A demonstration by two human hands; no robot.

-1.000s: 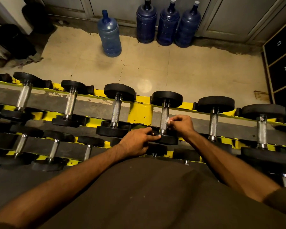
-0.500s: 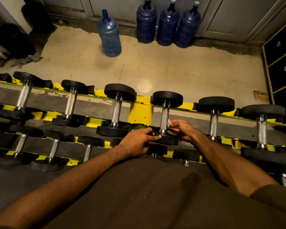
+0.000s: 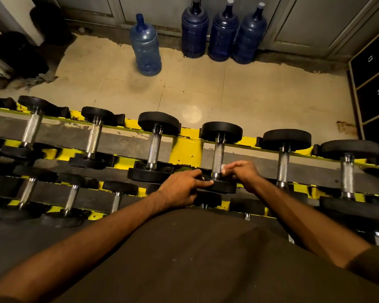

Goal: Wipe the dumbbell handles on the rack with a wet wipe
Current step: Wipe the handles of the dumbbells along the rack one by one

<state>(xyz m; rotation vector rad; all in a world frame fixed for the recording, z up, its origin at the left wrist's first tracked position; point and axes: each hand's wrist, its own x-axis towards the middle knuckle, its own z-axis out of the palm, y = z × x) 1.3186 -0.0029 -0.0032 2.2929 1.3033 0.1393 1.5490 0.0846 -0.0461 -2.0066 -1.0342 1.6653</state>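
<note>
- Now, in the head view, the right hand [image 3: 243, 171] has its fingers curled. It pinches a small white wet wipe [image 3: 223, 167] against the low end of one shiny dumbbell handle [image 3: 218, 154].
- That handle belongs to the fourth dumbbell from the left that shows on the top row of the yellow rack [image 3: 185, 149].
- The left hand [image 3: 179, 189] holds nothing. Its fingers lie mostly straight on the near black plate [image 3: 222, 186] of the same dumbbell and press down on it.
- I think the step in hand is rubbing this one handle clean.
- To do it well, the left hand should press the plate so the dumbbell does not roll or slip in its slot.
- The wipe only touches the side of the handle now, so it should wrap around the bar as much as it can.
- Then it should slide from the near plate up to the far plate, because the top part of the bar looks untouched.
- The bar is rough with tiny bumps, so the wipe may snag or tear; a firm, slow rub is best.
- The next handle [image 3: 282, 165] to the right is near, so the reach after this is short.
</note>
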